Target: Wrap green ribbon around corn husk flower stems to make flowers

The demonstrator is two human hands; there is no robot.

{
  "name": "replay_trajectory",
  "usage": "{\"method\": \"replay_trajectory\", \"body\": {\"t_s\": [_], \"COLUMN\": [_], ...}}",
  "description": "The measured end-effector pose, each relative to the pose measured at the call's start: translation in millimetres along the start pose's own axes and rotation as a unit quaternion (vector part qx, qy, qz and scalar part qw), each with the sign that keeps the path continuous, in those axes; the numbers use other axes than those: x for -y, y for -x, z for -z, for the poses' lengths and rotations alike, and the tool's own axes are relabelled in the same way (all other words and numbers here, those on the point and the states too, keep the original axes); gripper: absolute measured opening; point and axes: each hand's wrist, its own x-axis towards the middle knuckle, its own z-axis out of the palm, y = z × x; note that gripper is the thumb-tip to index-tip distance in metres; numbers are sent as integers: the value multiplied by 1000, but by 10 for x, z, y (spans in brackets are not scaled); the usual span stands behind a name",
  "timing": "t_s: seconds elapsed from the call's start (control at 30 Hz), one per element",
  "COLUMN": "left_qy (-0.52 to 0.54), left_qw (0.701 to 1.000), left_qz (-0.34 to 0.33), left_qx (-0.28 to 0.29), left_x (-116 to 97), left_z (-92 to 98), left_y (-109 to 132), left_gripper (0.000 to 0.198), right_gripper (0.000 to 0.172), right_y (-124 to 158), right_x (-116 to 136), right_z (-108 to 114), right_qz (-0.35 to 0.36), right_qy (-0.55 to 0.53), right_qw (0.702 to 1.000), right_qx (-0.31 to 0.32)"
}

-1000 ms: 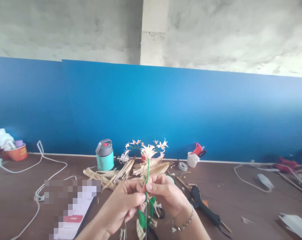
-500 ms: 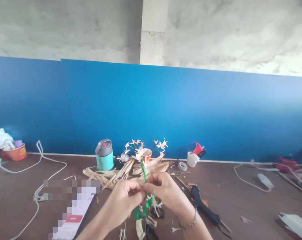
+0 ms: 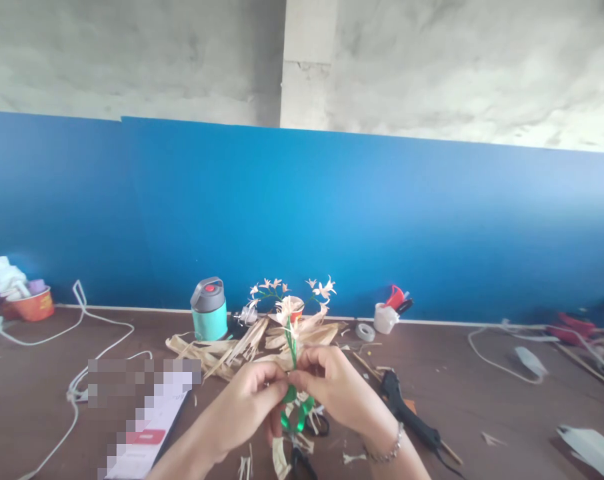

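Observation:
My left hand (image 3: 252, 407) and my right hand (image 3: 332, 390) meet at the middle of the table, both pinching a thin green stem (image 3: 293, 347). A pale straw flower (image 3: 287, 310) tops the stem above my fingers. A strip of green tape (image 3: 296, 412) loops down below my fingertips. My right wrist wears a bracelet (image 3: 385, 450). Under my hands lie straw scraps and black scissors (image 3: 307, 440), partly hidden.
A pile of dried straw leaves (image 3: 222, 350), a teal flask (image 3: 209, 310) and finished straw flowers in a cup (image 3: 295, 297) stand behind my hands. A black glue gun (image 3: 407, 413) lies right, with a tape roll (image 3: 365, 332), a white cup (image 3: 385, 319), white cables (image 3: 77, 387) and papers (image 3: 147, 427).
The flower stem has dropped a little lower between my fingers. My hands have turned the stem, and the green tape loop has shifted below my fingertips.

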Motion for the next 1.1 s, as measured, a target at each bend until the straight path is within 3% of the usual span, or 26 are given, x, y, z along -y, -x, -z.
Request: {"method": "replay_trajectory", "body": {"t_s": [0.27, 0.8, 0.93, 1.1], "left_qy": [-28, 0, 52, 160], "left_qw": [998, 998, 997, 986], "left_qz": [15, -4, -28, -28], "left_qx": [-53, -67, -57, -30], "left_x": [-22, 15, 27, 12], "left_z": [-56, -33, 4, 39], "left_y": [-16, -28, -24, -15], "left_gripper": [14, 15, 15, 18], "right_gripper": [14, 14, 23, 25], "right_y": [7, 17, 3, -15], "right_x": [11, 5, 19, -36], "right_z": [10, -19, -5, -10], "right_qz": [-15, -10, -29, -25], "right_qy": [-6, -43, -151, -350], "right_qw": [1000, 998, 988, 935], "right_qx": [-9, -51, -30, 52]}}
